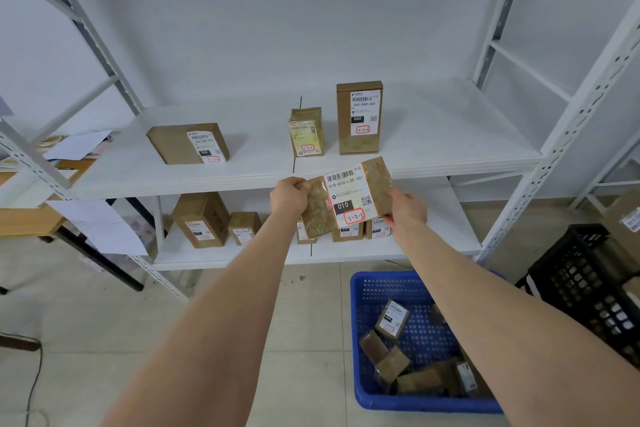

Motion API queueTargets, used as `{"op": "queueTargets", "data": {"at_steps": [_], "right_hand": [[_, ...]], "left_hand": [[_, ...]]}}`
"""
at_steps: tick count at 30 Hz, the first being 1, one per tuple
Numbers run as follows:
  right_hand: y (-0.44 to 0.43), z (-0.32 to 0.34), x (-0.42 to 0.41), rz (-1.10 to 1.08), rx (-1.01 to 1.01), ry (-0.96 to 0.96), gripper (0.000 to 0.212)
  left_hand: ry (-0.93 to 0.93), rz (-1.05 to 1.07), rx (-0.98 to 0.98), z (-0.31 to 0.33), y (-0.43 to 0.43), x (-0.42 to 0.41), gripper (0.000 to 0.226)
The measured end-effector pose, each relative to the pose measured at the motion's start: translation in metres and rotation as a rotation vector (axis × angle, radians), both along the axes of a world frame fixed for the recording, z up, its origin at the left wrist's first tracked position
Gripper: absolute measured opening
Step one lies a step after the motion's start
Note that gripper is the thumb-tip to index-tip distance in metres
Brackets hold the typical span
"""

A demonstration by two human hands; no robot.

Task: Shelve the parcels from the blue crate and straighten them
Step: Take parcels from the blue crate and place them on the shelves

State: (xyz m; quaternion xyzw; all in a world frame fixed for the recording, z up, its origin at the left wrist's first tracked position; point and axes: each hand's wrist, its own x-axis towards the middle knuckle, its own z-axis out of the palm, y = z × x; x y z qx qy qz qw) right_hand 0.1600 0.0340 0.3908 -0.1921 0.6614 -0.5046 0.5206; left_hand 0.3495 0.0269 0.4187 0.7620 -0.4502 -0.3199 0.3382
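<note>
**Parcel held up in front of a partly stocked shelf**

A white metal shelving unit [450, 135] fills most of the view, seen from a head-worn camera looking forward and down. On the floor at lower right sits the blue crate [357, 340], with a black crate [588, 288] near it on the right.

Three brown parcels are on the upper shelf board. A wide parcel [188, 143] on the left lies tilted back and askew. A small parcel [307, 132] stands upright near the middle, and a taller parcel [359, 118] stands just beside it. The lower board carries several more upright parcels [202, 218], some hidden behind the arms.

Both bare arms reach forward and hold one flat brown parcel [318, 208] in the air, tilted, in front of the upper board's edge. Its white label [343, 184] faces the camera, with "3-3-3" handwritten inside a red ring. The left hand [289, 196] grips the parcel's left end with its fingers curled round it. The right hand [405, 210] pinches the lower right corner.

The task looks partway done. Several parcels are shelved, the held one is not yet placed, and about half a dozen loose parcels [393, 319] lie jumbled in the blue crate. The askew wide parcel probably needs straightening
</note>
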Motion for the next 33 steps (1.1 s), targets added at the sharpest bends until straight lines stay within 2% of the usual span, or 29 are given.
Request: {"op": "queueTargets", "data": {"at_steps": [5,13,20,33], "right_hand": [[0.002,0.000,0.013,0.035,0.012,0.081,0.016],[-0.012,0.002,0.049,0.140,0.042,0.273,0.030],[-0.022,-0.009,0.073,0.190,0.050,0.290,0.029],[-0.078,-0.007,0.128,0.336,0.005,0.264,0.028]], "left_hand": [[-0.076,-0.030,0.010,-0.004,-0.001,0.015,0.029],[-0.199,-0.033,-0.001,-0.002,-0.011,0.061,0.029],[-0.249,-0.002,0.010,-0.001,-0.019,0.083,0.028],[-0.211,0.160,-0.054,0.011,-0.042,0.130,0.031]]}}
